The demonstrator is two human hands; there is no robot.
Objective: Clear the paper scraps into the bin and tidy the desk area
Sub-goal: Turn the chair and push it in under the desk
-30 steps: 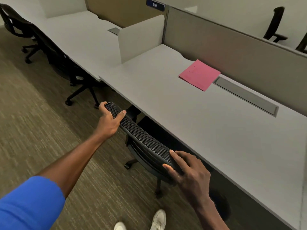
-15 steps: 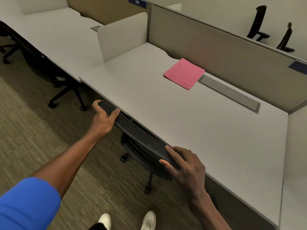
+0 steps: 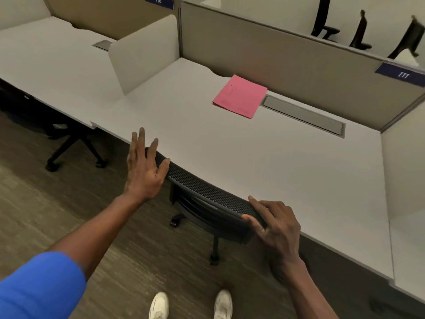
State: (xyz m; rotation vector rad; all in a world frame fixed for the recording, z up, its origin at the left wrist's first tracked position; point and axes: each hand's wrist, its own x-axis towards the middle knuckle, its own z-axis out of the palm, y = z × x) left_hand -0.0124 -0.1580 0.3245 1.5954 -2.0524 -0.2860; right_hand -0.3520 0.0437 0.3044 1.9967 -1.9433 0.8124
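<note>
A black mesh office chair (image 3: 202, 192) is tucked under the grey desk (image 3: 264, 162), its backrest top touching the desk's front edge. My left hand (image 3: 143, 168) hovers over the backrest's left end with fingers spread, holding nothing. My right hand (image 3: 276, 224) rests on the backrest's right end, fingers curled over its top edge. A pink folder (image 3: 240, 96) lies flat at the back of the desk. No paper scraps or bin are in view.
A beige partition (image 3: 276, 54) runs behind the desk, with a metal cable tray (image 3: 303, 115) below it. White side dividers (image 3: 145, 54) separate neighbouring desks. Another black chair (image 3: 69, 143) stands under the left desk. My white shoes (image 3: 190, 305) are on the carpet.
The chair has slid in until its backrest meets the desk edge. My left hand has let go of the backrest and opened above it. My right hand stays on the backrest.
</note>
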